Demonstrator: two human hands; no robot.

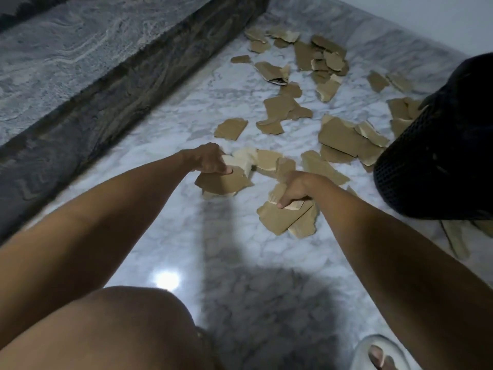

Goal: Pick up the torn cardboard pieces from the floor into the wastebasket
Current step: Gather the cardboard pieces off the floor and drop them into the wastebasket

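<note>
A: Start at the hands. What does each grip hold?

B: The left hand (pixel 210 159) is closed on a stack of cardboard pieces (pixel 222 182); the thumb presses on top of a broad brown piece, and paler pieces stick out beyond the knuckles. The right hand (pixel 294 188) is clamped on its own bundle (pixel 286 217), fingers curled over the upper edge, with two or three layers fanning out below.

A: Are those bundles lifted or on the floor?

B: I cannot tell for sure. Both sit low over the marble floor (pixel 186 236), and the lower edges look close to it or touching.

A: What lies just around the hands?

B: Between and just past them, more torn pieces overlap in a loose heap (pixel 266 160). A single flat piece (pixel 230 129) lies a little farther out, on the left.

A: And the wastebasket?

B: The wastebasket (pixel 437 161) is a dark mesh one at the right edge, near the right forearm. Larger scraps (pixel 349 140) lie against its base on the left side, and some pale pieces (pixel 456 236) poke out from under it nearer the person.

A: Farther out?

B: Scattered cardboard (pixel 317 57) runs up the floor toward the white wall (pixel 400 17). A dark, grey-patterned raised ledge (pixel 106 84) borders the floor on the left. Nearest the camera, a bare knee (pixel 106 329) fills the lower left, and a foot in a white slipper (pixel 378 353) shows at lower right.
</note>
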